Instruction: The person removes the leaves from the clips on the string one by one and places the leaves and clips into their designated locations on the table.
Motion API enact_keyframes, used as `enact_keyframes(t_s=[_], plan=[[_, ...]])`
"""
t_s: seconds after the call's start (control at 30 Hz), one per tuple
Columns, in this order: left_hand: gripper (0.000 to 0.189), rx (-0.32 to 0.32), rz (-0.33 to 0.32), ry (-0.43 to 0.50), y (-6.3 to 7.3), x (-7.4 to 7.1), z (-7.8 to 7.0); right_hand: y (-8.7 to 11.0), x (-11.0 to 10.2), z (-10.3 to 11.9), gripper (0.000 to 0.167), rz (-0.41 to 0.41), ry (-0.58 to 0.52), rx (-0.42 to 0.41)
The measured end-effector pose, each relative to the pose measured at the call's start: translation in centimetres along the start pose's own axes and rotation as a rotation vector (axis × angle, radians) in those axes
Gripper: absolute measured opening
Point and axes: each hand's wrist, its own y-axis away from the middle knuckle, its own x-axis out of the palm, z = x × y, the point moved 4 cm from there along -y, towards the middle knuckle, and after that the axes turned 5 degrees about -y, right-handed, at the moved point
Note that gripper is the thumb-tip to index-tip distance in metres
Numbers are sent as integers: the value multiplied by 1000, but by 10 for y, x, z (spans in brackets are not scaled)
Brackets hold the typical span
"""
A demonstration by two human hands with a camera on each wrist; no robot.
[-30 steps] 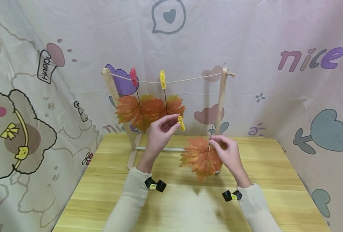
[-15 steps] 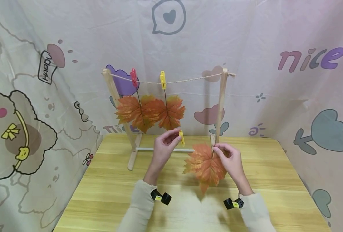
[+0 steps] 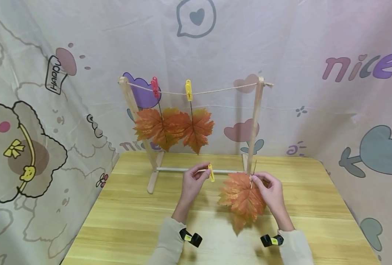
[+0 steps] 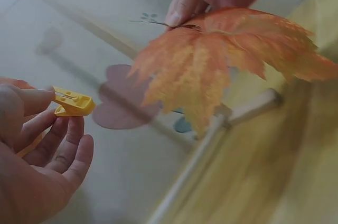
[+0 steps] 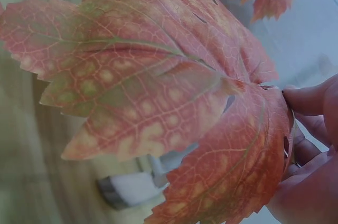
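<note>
Low over the wooden table [image 3: 123,217], we find the left hand [image 3: 193,181] pinching a yellow clothespin [image 3: 211,173] between thumb and fingertips, closed to the pin's own thickness; its other fingers curve loosely beneath; across from it, the right hand [image 3: 271,187] pinches the thin stem [image 3: 254,167] of an orange leaf [image 3: 240,200], thumb against fingers, close to where stem meets blade; that leaf hangs from the pinch, tip downward, near the pin but not touching it; beyond both hands we see a wooden frame [image 3: 256,125] with a pale rod [image 3: 172,169] low across it and a rope [image 3: 222,89] sagging slightly along its top; on the rope, a red clothespin [image 3: 154,87] and a second yellow clothespin [image 3: 189,90] each hold a leaf by its stem, and these two hanging leaves [image 3: 197,129] overlap; behind everything, we notice a fabric backdrop [image 3: 302,29] printed with pastel shapes.
</note>
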Motion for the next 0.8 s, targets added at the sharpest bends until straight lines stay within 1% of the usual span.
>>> enact_keyframes(t_s=[0.1, 0.27, 0.47, 0.63, 0.8], plan=[[26, -27, -1, -6, 4, 3, 12, 3, -7, -9, 15, -8, 21, 32], [28, -53, 9, -31, 8, 7, 29, 7, -21, -23, 18, -18, 44, 65], [26, -89, -8, -61, 13, 10, 52, 10, -37, -40, 23, -18, 90, 119], [27, -114, -19, -111, 16, 14, 72, 11, -50, -56, 27, -22, 147, 172], [29, -146, -37, -187, 20, 17, 86, 14, -60, -71, 29, -24, 199, 218]])
